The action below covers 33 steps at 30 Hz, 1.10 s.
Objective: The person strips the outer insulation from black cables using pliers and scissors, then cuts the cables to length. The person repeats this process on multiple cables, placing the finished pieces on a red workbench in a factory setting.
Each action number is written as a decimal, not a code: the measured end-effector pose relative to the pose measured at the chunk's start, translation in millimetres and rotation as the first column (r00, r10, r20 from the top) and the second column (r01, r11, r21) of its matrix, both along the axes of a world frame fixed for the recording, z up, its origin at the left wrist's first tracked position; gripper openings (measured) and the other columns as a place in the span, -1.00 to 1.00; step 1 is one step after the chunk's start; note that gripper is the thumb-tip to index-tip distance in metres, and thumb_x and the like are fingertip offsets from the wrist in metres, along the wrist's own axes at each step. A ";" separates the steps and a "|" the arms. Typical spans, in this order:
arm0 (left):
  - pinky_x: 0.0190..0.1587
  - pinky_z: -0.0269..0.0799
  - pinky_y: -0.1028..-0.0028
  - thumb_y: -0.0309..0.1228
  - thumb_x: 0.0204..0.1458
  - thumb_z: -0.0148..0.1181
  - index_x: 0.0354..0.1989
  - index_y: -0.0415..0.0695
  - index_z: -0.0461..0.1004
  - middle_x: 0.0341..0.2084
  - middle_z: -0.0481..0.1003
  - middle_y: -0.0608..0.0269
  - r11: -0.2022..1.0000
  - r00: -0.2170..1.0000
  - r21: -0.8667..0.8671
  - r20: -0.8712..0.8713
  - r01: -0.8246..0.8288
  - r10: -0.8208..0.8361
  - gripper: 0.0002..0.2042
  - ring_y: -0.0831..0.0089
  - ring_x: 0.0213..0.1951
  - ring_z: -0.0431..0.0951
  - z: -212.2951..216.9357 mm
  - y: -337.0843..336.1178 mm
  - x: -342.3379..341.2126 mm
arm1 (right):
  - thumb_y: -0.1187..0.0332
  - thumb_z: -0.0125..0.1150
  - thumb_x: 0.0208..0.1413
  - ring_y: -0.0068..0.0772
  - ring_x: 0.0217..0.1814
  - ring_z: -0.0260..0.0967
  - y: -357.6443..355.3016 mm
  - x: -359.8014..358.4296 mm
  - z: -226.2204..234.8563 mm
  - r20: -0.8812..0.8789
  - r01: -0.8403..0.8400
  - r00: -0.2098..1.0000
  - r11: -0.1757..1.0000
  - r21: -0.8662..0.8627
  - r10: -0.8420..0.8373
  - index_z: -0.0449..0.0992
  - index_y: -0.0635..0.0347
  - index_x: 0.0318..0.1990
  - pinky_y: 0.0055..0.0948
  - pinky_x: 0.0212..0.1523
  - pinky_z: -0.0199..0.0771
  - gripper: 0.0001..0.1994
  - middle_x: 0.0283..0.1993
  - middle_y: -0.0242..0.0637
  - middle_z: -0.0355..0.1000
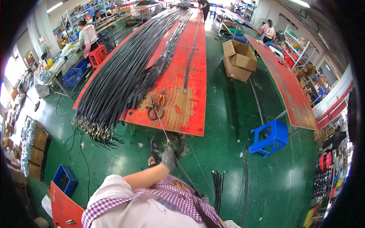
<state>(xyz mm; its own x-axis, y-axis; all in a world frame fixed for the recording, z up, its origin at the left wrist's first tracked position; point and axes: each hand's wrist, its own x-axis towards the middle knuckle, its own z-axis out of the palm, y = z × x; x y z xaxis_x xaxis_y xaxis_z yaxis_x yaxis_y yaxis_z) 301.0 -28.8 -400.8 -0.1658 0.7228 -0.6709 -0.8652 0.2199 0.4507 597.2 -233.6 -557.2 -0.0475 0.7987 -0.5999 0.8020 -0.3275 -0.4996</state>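
1. Left hand (167,156), in a grey glove: fingers closed around a long, thin, dark grey cable (186,175), near the edge of the worn red counter (192,110).
2. The cable slants down toward the right hand (205,198), mostly hidden; I cannot tell its fingers' state.
3. Black-handled scissors (155,112) and orange-handled pliers (162,100) lie beside a broad black cable bundle (118,74).

Bright ceiling tubes (55,7), glare on green floor (281,176), fisheye-bent edges — black corners
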 end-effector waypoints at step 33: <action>-0.78 -0.02 0.54 -0.08 -0.02 -0.26 -0.56 0.13 0.20 -0.83 0.12 0.45 0.954 0.670 0.242 0.740 -0.179 -0.062 -0.78 0.53 -0.79 0.10 18.0 -57.1 -8.5 | 0.05 0.16 -0.37 -0.06 -0.18 0.29 80.2 -13.3 -9.3 0.317 -0.412 0.838 0.896 -0.169 0.445 0.40 0.14 -0.26 -0.27 -0.21 0.30 -0.53 -0.23 -0.08 0.34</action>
<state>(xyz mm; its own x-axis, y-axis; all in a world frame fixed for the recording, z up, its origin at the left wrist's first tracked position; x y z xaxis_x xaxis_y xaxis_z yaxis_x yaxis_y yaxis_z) 292.4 -85.9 -382.8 0.2429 0.8973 -0.3686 -0.9437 0.1306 -0.3041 583.9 -153.4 -566.5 -0.1530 0.6873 -0.7100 0.9860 0.0578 -0.1565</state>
